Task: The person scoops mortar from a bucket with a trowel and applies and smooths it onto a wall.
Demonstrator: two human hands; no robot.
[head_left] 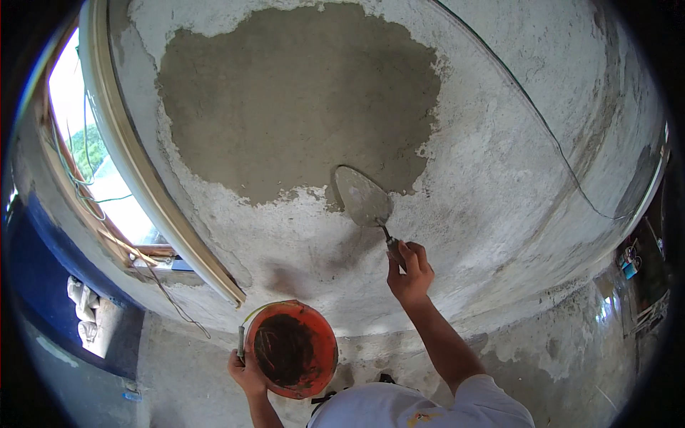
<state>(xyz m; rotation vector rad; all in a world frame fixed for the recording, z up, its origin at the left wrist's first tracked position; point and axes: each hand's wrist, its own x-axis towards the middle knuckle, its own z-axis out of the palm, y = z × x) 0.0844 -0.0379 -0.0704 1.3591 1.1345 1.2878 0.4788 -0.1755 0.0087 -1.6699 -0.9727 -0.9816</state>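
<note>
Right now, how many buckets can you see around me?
1: the red bucket, in your left grip, lower left of the trowel. Others may hide in the dark edges.

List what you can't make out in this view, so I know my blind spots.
All in the head view:
- Trowel: the blade's far face, hidden by the blade itself.
- Trowel handle: partly covered by the right hand.
- Bucket: outer base, hidden by its own rim and body.
- Person's legs: hidden by the white shirt.
- Small items near the right edge: too small and dark to identify.
</note>
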